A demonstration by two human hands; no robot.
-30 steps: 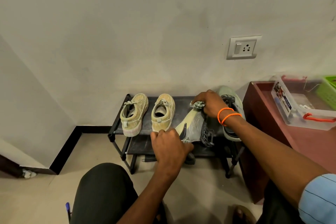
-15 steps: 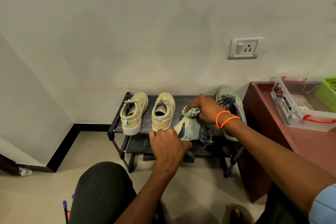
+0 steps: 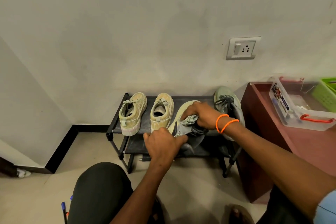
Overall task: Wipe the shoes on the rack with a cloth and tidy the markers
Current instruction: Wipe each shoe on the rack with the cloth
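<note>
Four shoes occupy the rack (image 3: 116,129); the grey sneaker (image 3: 183,127) lies tipped on its side, left hand (image 3: 163,143) clamping its heel, right hand (image 3: 201,116) bunching the cloth (image 3: 190,119) against its upper. Recommend firm bracing, short strokes toward the toe

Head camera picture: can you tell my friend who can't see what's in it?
A person's right hand rubs a cloth on a grey shoe tipped on its side on a black rack, while the left hand holds that shoe. Two tan shoes and another grey shoe sit alongside.
</note>
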